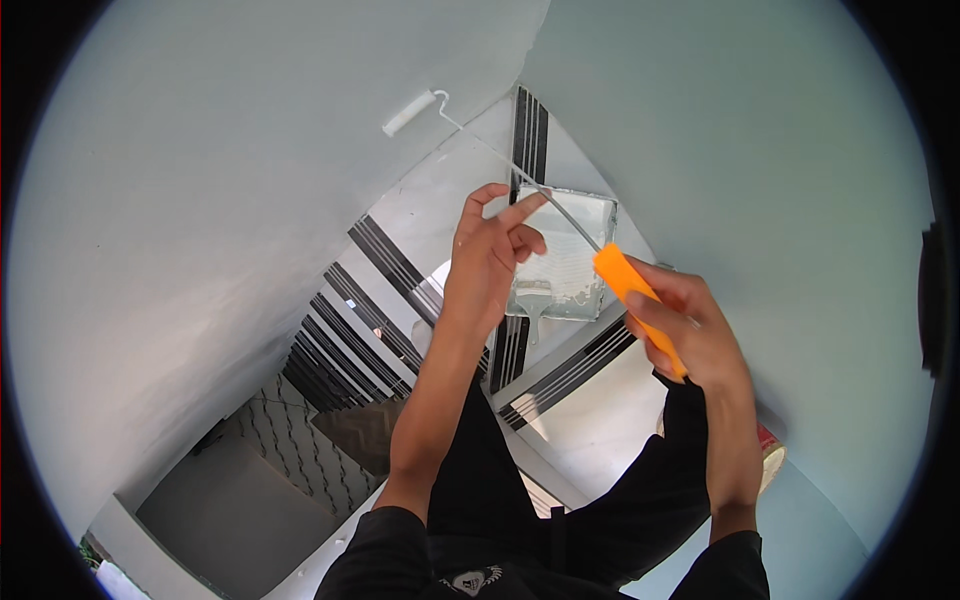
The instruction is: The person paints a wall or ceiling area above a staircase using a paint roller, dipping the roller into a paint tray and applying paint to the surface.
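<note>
My right hand (700,325) is closed around the orange handle of a paint roller (622,272). Its thin metal rod runs up and left to a small white roller sleeve (408,113), close to the left wall in the picture. My left hand (487,250) has its fingers apart, and its index fingertip meets the rod near mid-length; I cannot tell whether it presses on it. Below both hands lies a paint tray (588,280), smeared with whitish paint. A paint-coated brush (535,308) rests at its near edge.
Pale painted walls rise on the left (250,130) and right (800,200), meeting at the far corner. White stairs with black stripes (375,255) descend to the lower left toward a patterned floor (290,440). A can (770,460) stands beside my right forearm.
</note>
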`<state>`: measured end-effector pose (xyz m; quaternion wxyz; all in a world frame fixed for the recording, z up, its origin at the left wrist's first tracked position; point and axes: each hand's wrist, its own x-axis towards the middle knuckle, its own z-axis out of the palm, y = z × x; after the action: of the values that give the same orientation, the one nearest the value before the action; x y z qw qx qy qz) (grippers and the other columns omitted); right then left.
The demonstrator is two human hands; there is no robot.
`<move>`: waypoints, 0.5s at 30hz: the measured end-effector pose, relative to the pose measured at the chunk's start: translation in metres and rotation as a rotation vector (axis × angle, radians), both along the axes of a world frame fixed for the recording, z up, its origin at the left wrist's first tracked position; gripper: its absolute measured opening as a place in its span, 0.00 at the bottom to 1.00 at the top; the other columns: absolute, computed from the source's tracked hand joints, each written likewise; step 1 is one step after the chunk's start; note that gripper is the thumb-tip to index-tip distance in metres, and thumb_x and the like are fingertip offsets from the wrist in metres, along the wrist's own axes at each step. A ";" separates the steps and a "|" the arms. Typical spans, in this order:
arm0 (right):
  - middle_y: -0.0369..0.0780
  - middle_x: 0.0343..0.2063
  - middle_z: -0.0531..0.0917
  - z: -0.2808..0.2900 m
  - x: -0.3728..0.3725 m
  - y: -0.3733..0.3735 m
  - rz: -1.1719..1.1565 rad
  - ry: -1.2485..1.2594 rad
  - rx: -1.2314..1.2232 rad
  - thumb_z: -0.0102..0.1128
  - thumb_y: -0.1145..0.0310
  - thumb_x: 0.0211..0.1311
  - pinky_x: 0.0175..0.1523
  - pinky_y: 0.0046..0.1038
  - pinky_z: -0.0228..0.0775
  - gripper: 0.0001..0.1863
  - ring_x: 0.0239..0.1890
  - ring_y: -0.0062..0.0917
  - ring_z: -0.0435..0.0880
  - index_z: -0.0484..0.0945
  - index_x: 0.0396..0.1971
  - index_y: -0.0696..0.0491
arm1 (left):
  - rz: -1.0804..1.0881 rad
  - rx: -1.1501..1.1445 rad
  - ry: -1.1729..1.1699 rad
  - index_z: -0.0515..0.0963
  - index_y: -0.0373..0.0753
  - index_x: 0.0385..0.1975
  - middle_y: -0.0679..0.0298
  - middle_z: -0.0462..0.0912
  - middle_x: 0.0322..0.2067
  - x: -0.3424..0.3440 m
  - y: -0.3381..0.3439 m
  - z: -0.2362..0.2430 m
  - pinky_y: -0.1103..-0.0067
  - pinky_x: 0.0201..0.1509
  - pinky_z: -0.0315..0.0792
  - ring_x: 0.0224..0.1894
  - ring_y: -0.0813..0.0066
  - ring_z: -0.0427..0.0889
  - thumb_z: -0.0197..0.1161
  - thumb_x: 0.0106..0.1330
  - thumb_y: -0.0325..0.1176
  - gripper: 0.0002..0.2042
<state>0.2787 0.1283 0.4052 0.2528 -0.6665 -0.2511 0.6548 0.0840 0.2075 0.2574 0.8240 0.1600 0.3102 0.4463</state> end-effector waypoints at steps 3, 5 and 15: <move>0.38 0.20 0.75 0.068 0.008 -0.038 -0.104 -0.040 0.035 0.61 0.66 0.61 0.14 0.16 0.55 0.31 0.09 0.13 0.66 0.69 0.63 0.62 | -0.080 0.262 -0.084 0.59 0.42 0.57 0.28 0.64 0.62 -0.001 -0.028 0.073 0.81 0.40 0.70 0.33 0.67 0.83 0.56 0.69 0.45 0.23; 0.41 0.19 0.76 0.102 0.011 -0.061 -0.180 -0.043 0.142 0.65 0.64 0.55 0.14 0.15 0.55 0.35 0.08 0.14 0.66 0.69 0.62 0.66 | -0.154 0.286 -0.215 0.56 0.43 0.59 0.25 0.56 0.65 -0.003 -0.039 0.112 0.80 0.41 0.68 0.35 0.62 0.87 0.63 0.64 0.51 0.31; 0.41 0.20 0.77 0.151 0.043 -0.177 -0.243 0.174 0.284 0.65 0.69 0.59 0.15 0.14 0.58 0.34 0.11 0.13 0.68 0.65 0.62 0.67 | -0.538 0.228 -0.406 0.57 0.43 0.60 0.41 0.59 0.69 0.012 -0.074 0.185 0.82 0.46 0.66 0.47 0.62 0.85 0.64 0.66 0.37 0.27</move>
<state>0.3215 -0.0484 0.5566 0.4422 -0.5904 -0.2359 0.6326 0.0956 0.1334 0.4427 0.9338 0.2347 0.0350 0.2676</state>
